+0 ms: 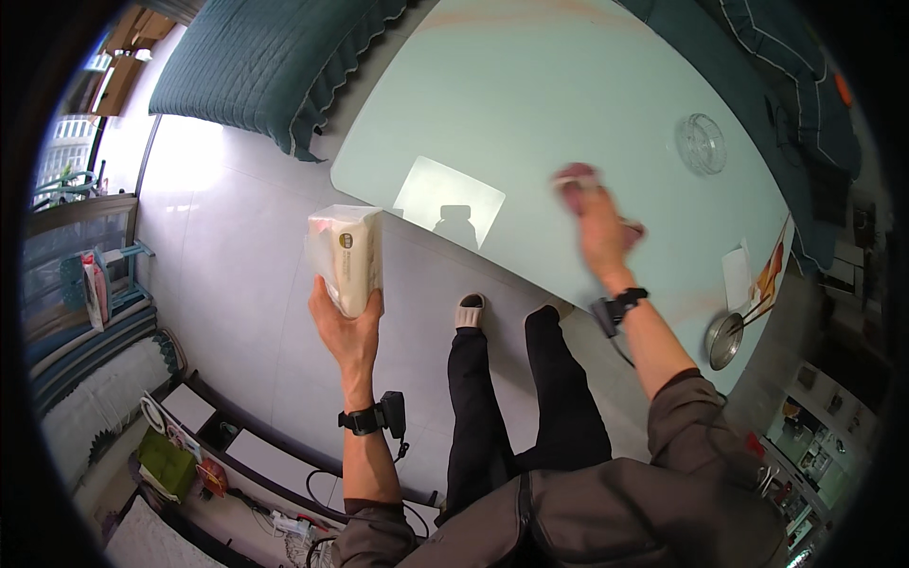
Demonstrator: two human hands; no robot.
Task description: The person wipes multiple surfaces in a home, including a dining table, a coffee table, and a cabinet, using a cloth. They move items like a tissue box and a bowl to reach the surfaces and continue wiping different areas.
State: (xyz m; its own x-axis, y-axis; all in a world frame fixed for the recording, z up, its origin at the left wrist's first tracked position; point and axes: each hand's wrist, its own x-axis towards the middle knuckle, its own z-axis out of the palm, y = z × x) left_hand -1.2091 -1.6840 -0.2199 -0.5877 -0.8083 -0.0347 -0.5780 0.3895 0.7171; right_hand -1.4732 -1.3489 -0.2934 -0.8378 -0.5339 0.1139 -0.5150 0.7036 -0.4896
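Note:
My left hand holds a soft plastic pack of tissues upright over the floor, beside the near left edge of the table. With my right hand I press a reddish-pink cloth onto the pale green glass-like tabletop; hand and cloth are blurred. The cloth shows on both sides of the hand. Farther right on the tabletop stands a clear glass ashtray or dish. A metal bowl with chopsticks across its rim is near the right end, next to a white paper.
A bench or sofa with a teal quilted cover stands beyond the table's left side, and more teal covers line its far right side. A low cabinet runs behind me at lower left. A light blue folding chair or rack is at the left.

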